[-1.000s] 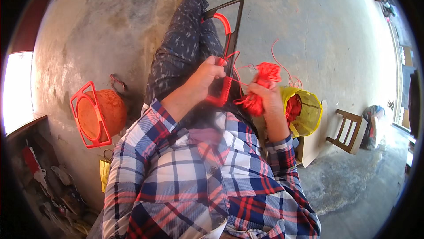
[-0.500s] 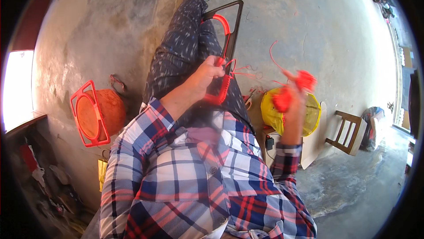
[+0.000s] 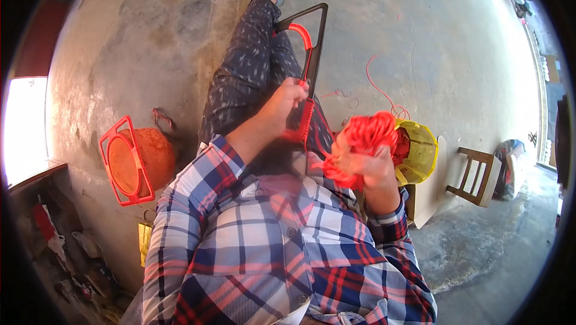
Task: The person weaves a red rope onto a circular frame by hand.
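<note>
A black frame [image 3: 320, 40] with rounded corners lies across my lap, and red cord is wound in tight turns [image 3: 306, 122] along part of it. My left hand [image 3: 279, 106] is closed around the frame where the red cord runs along its side. My right hand [image 3: 371, 168] is closed around a thick, looped bundle of red cord [image 3: 373, 132], slightly blurred, to the right of the frame. One strand leads from the bundle toward the wound part. My patterned trouser legs [image 3: 231, 85] stretch out beneath the frame.
At my right stands a yellow tub [image 3: 429, 154] with red stuff inside, and a loose red strand [image 3: 375, 82] trails on the floor. Further right is a small wooden stool [image 3: 474, 178]. On the left, a red frame [image 3: 133, 139] leans against an orange rounded object [image 3: 157, 157].
My right hand has brought the red cord bundle leftward and down, from in front of the yellow tub to close beside the frame. My left hand keeps its grip in nearly the same place.
</note>
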The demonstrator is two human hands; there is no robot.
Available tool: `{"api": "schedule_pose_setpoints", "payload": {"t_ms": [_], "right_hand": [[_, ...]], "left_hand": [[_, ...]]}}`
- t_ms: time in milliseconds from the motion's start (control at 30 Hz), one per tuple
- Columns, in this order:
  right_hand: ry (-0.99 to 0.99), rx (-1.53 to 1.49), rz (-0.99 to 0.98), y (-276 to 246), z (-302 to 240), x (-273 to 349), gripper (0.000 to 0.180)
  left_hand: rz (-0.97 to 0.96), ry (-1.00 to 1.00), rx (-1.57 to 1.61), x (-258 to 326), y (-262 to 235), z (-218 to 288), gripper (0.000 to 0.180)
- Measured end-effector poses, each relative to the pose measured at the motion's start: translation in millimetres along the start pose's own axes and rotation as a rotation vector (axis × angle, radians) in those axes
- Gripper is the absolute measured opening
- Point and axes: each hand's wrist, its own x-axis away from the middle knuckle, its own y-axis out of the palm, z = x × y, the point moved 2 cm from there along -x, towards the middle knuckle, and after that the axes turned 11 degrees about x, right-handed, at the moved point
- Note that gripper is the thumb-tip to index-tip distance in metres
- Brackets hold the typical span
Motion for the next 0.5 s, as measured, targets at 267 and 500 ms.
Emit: {"api": "schedule_pose_setpoints", "payload": {"t_ms": [267,500], "right_hand": [[-0.312,-0.318,-0.088,21,-66,5,0.018],[-0.188,1.166,-0.056,-41,-29,-54,0.032]], "left_hand": [[0.165,0.816,-0.696,34,33,13,0.030],[0.185,0.502,-0.493,25,9,52,0.007]]}}
